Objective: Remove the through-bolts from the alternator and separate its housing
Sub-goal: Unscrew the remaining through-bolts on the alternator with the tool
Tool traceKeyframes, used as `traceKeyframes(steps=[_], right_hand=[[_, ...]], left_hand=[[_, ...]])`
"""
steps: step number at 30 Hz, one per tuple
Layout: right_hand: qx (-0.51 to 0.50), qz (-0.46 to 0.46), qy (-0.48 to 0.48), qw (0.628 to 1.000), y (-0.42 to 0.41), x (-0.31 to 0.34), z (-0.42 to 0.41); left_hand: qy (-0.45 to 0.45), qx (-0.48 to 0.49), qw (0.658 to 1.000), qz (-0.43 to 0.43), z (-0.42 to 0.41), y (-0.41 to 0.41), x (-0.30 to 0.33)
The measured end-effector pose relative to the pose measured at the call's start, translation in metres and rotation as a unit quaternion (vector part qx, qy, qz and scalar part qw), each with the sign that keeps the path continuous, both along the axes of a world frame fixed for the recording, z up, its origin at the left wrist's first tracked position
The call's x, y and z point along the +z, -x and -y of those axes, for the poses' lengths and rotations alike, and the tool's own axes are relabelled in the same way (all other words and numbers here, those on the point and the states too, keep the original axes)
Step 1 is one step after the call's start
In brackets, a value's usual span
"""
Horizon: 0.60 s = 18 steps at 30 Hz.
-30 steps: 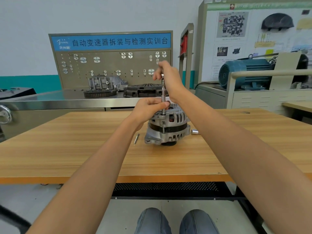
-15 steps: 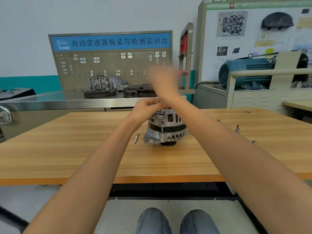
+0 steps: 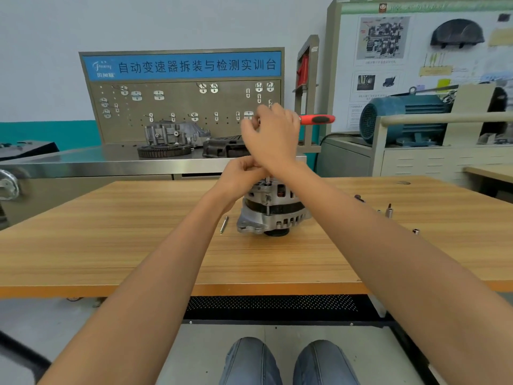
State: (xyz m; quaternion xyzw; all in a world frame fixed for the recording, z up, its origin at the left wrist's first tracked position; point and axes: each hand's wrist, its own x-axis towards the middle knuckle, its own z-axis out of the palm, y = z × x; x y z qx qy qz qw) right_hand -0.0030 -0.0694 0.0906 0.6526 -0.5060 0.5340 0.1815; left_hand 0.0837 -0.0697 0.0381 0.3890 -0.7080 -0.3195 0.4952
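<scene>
Both hands work above alternator (image 3: 273,209), right hand (image 3: 273,136) gripping ratchet (image 3: 317,119).

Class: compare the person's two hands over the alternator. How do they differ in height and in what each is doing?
The right hand is raised higher, gripping a red-handled ratchet; the left hand sits lower, just above the alternator, fingers curled around the tool's shaft. The right hand crosses over the left hand. Both work the same tool.

Far ahead of you, the blue banner (image 3: 183,65) topping the pegboard stand (image 3: 183,112) reads "自动变速器拆装与检测实训台" in white. The logo lettering at the banner's left and the wall posters' (image 3: 388,51) print at far right are too small to read.
</scene>
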Motion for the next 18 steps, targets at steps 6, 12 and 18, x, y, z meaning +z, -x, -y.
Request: traceKeyframes(steps=[6,12,18], right_hand=[[0.312,0.225,-0.169,0.908,0.01,0.019,0.004],[0.131,0.057,-0.045,0.989,0.006,0.0,0.004],[-0.08,-0.08,0.003,0.994,0.0,0.0,0.003]], left_hand=[[-0.027,-0.02,0.999,0.032,0.002,-0.003,0.003],[-0.009,-0.019,1.0,0.008,0.005,-0.005,0.0],[0.02,0.005,1.0,-0.011,0.001,-0.001,-0.005]])
